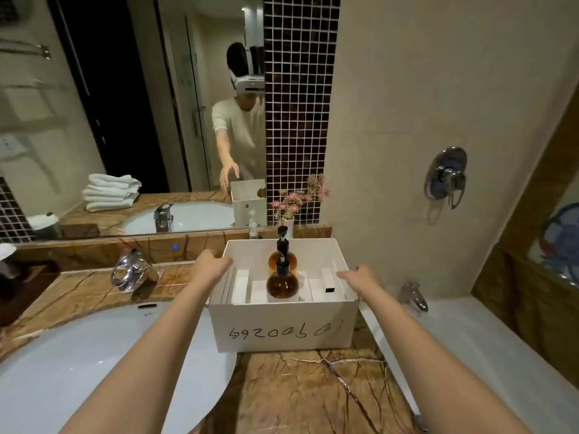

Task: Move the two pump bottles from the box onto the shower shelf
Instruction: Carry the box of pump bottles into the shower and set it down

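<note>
A white open box [283,328] with handwritten digits on its front stands on the brown marble counter. Inside it two amber pump bottles with black pumps stand upright, the near bottle [282,285] in front of the far bottle [283,256], among white inserts. My left hand [211,264] reaches over the box's left rim with relaxed fingers and holds nothing. My right hand [360,277] hovers at the box's right rim, fingers extended, also holding nothing. Neither hand touches a bottle. No shower shelf is in view.
A white sink [78,364] and chrome tap [131,274] lie to the left. The bathtub [470,346] with its spout [415,296] and wall mixer [446,175] is on the right. A vase of pink flowers [289,211] and a mirror stand behind the box.
</note>
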